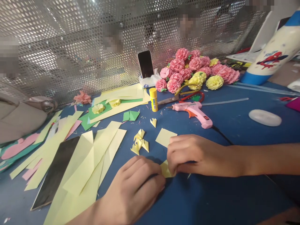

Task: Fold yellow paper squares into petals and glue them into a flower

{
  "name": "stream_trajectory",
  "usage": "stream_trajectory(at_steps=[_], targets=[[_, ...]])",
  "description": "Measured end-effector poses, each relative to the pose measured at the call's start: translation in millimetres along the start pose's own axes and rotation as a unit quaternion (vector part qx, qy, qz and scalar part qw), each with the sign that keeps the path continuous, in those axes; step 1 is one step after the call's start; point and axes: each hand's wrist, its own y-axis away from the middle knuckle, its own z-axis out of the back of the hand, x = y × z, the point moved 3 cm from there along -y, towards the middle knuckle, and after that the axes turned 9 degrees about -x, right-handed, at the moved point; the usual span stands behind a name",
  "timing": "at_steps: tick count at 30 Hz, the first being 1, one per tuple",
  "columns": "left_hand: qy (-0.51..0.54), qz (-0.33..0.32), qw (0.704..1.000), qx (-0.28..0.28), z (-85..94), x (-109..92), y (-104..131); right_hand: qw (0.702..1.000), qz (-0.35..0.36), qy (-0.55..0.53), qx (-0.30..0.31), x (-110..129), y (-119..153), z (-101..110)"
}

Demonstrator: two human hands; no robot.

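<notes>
Both the left hand (138,187) and the right hand (189,153) are closed with fingers bent in the head view, holding a small yellow paper (165,170) between them, low over the blue table (225,197). The left hand's fingertips are at its left edge; the right hand pinches its right end, covering part of it. Just beyond the right hand's knuckles lies a pale yellow square (164,137), flat on the table. To the square's left sits a cluster of folded yellow pieces (140,142), with a single folded piece (153,122) just behind. Farther back, a yellow glue stick (153,101) stands upright near the scissors (168,100), and a pink glue gun (191,109) lies on its side. Long yellow strips (86,175) overlap left of the left hand. Pink paper flowers (177,65) are heaped near a propped phone (145,64).
</notes>
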Motion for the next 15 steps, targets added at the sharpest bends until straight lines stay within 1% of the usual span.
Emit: stream_trajectory(at_steps=[2,3,6,8,10,13,15], targets=[[-0.017,-0.006,1.000,-0.006,-0.7,0.2,1.5,0.999,0.025,0.023,-0.008,3.5,-0.2,1.6],[-0.031,-0.008,0.999,-0.001,-1.5,0.6,2.0,0.999,0.031,0.037,-0.014,4.3,-0.1,2.3],[-0.067,-0.003,0.997,0.032,-4.5,3.2,2.6,0.997,0.032,0.071,-0.031,3.8,1.3,4.0],[-0.068,0.003,0.997,0.047,-5.9,4.4,2.5,0.996,0.028,0.080,-0.028,2.3,2.7,4.1],[-0.065,0.006,0.997,0.046,-6.1,4.4,2.3,0.997,0.018,0.077,-0.014,0.9,3.9,3.4],[-0.067,0.004,0.997,0.046,-5.7,3.4,2.7,0.998,-0.018,0.056,0.004,-0.5,4.6,2.5],[-0.063,0.008,0.996,0.055,-5.5,3.4,3.6,0.999,-0.037,0.035,-0.001,-0.8,4.2,2.4]])
